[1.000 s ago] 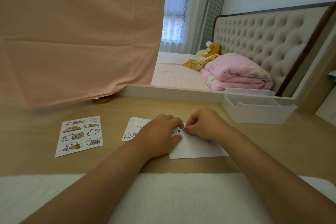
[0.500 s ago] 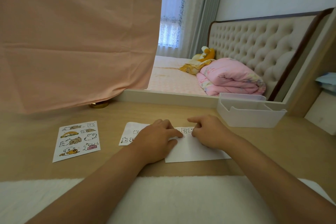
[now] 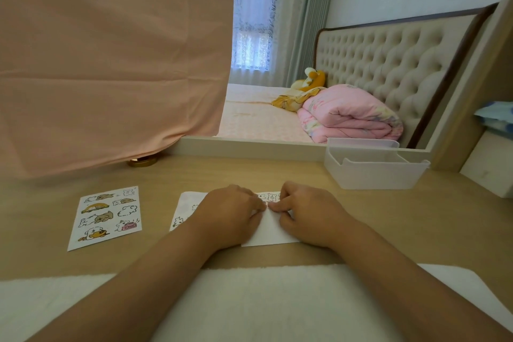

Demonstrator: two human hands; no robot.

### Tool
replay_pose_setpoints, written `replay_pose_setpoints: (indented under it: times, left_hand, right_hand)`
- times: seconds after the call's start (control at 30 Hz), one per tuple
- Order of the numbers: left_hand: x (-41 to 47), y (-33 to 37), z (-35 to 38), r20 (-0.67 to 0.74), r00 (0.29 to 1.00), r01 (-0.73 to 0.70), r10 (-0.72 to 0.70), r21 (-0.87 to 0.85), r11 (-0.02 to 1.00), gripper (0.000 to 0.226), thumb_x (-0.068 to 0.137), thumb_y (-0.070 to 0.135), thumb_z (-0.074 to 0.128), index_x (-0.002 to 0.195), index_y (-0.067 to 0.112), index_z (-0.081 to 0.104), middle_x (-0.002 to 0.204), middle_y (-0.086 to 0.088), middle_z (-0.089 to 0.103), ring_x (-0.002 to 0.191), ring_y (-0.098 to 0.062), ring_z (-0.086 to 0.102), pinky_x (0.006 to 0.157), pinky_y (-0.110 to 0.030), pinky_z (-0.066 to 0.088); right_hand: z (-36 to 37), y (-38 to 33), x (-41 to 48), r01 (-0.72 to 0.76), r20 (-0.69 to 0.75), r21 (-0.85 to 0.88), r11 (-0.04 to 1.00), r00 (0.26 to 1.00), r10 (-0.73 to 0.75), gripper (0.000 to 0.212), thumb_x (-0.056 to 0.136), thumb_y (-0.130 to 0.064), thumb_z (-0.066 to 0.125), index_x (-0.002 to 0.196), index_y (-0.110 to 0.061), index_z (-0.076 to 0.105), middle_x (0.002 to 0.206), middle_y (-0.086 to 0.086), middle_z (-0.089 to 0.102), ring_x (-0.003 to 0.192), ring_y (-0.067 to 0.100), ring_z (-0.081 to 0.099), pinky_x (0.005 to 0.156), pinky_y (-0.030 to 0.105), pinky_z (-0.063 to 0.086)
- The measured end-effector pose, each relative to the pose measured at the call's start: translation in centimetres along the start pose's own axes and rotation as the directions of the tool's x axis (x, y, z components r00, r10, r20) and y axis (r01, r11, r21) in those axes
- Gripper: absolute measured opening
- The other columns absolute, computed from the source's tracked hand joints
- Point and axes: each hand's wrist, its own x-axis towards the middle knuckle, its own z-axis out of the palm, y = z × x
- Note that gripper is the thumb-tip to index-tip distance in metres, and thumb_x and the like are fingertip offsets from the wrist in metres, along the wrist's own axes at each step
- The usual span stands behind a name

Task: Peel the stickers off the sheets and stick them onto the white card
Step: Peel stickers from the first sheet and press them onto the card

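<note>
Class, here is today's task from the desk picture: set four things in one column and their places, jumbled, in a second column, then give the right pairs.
Things
1. sticker sheet
2. white card
3. white plastic bin
4. pink quilt

Places
A. folded on the bed
B. under the fingertips of the left hand and right hand
C. flat on the desk, left of the left hand, untouched
D. at the back right of the desk

Pairs: 1-C, 2-B, 3-D, 4-A
</note>
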Motion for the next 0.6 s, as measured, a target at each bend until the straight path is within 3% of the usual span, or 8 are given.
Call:
replay_pose_setpoints:
  times: [0.1, 0.2, 0.27, 0.4, 0.47, 0.6]
  left_hand:
    - [-0.02, -0.09, 0.48, -0.001, 1.0, 0.015, -0.015, 0.014, 1.0, 0.042, 0.097, 0.04, 0.04, 0.136, 0.032, 0.055, 0.121, 0.006, 0.062, 0.112, -0.019, 0.054, 0.085, -0.035, 0.048]
    - [-0.22, -0.17, 0.87, -0.01, 1.0, -0.022, 0.022, 0.049, 0.999, 0.062, 0.092, 0.047, 0.018, 0.14, 0.034, 0.054, 0.121, 0.004, 0.057, 0.109, -0.02, 0.051, 0.087, -0.037, 0.045]
    - [-0.2, -0.16, 0.95, -0.014, 0.999, -0.033, 0.034, 0.067, 0.997, 0.071, 0.086, 0.049, 0.011, 0.139, 0.034, 0.056, 0.121, 0.002, 0.058, 0.106, -0.021, 0.053, 0.089, -0.037, 0.043]
    - [-0.09, -0.25, 0.92, -0.025, 0.996, -0.076, 0.081, 0.162, 0.984, 0.062, 0.09, 0.044, 0.02, 0.123, 0.026, 0.069, 0.114, -0.003, 0.071, 0.094, -0.027, 0.066, 0.09, -0.039, 0.046]
    - [-0.07, -0.11, 0.68, 0.009, 0.996, -0.087, 0.087, 0.19, 0.978, 0.064, 0.091, 0.044, 0.018, 0.123, 0.024, 0.069, 0.117, -0.004, 0.072, 0.098, -0.028, 0.068, 0.094, -0.039, 0.047]
    - [-0.11, 0.46, 0.27, 0.037, 0.998, -0.052, 0.046, 0.182, 0.982, 0.079, 0.082, 0.049, 0.003, 0.129, 0.028, 0.063, 0.133, 0.003, 0.065, 0.116, -0.022, 0.06, 0.099, -0.037, 0.044]
  right_hand:
    - [-0.02, -0.06, -0.07, 0.004, -0.009, 0.003, 1.0, 1.0, -0.004, 0.035, 0.096, -0.031, 0.05, 0.125, -0.04, 0.067, 0.11, -0.009, 0.056, 0.096, 0.018, 0.059, 0.075, 0.029, 0.044]
    - [0.28, -0.05, -0.04, -0.008, -0.027, 0.019, 1.0, 1.0, 0.009, 0.037, 0.096, -0.028, 0.048, 0.128, -0.038, 0.063, 0.112, -0.009, 0.055, 0.095, 0.017, 0.058, 0.072, 0.028, 0.041]
    - [0.49, -0.04, -0.05, -0.01, -0.027, 0.033, 0.999, 1.0, 0.011, 0.036, 0.096, -0.025, 0.047, 0.128, -0.034, 0.061, 0.115, -0.008, 0.055, 0.098, 0.018, 0.058, 0.072, 0.028, 0.039]
    - [0.59, 0.03, -0.01, -0.013, 0.014, 0.041, 0.999, 1.0, 0.012, 0.048, 0.094, -0.025, 0.046, 0.139, -0.039, 0.054, 0.115, -0.007, 0.051, 0.096, 0.019, 0.056, 0.073, 0.028, 0.039]
    - [0.5, -0.01, 0.13, -0.016, 0.028, 0.031, 0.999, 0.999, 0.015, 0.048, 0.094, -0.026, 0.046, 0.139, -0.043, 0.055, 0.11, -0.008, 0.048, 0.09, 0.017, 0.051, 0.071, 0.027, 0.033]
    - [0.13, -0.19, 0.03, -0.007, 0.036, -0.025, 1.0, 0.999, 0.008, 0.044, 0.096, -0.031, 0.045, 0.136, -0.043, 0.058, 0.112, -0.005, 0.05, 0.098, 0.02, 0.054, 0.07, 0.028, 0.029]
